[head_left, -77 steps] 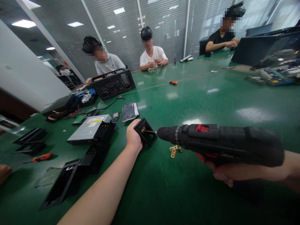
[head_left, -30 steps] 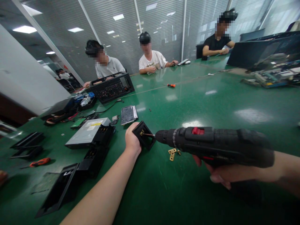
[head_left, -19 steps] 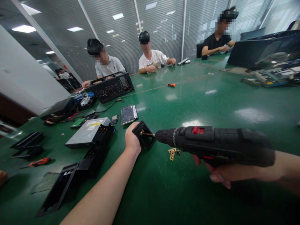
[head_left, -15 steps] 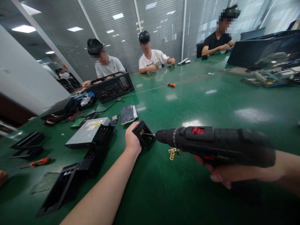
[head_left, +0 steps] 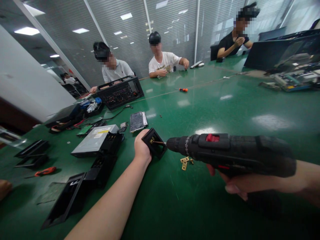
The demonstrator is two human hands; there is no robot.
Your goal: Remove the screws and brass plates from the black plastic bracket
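My left hand [head_left: 141, 148] is closed round a small black square bracket [head_left: 155, 142] and holds it tilted up off the green table [head_left: 190, 110]. My right hand [head_left: 237, 186] grips a black cordless drill [head_left: 232, 154] with a red switch on top. The drill lies level and its bit touches a brass part inside the bracket. Small brass plates [head_left: 185, 162] lie on the table just under the drill's chuck.
Left of my arm lie a silver disc drive [head_left: 95, 138], black plastic frames [head_left: 75, 193] and an orange screwdriver [head_left: 45, 171]. Farther off are a black computer case [head_left: 121, 90], a silver slab [head_left: 137, 120] and another screwdriver [head_left: 183, 89]. Three people sit at the far side.
The hands, bracket and drill stay almost still, the bit resting in the bracket throughout. The people across the table shift their arms a little.
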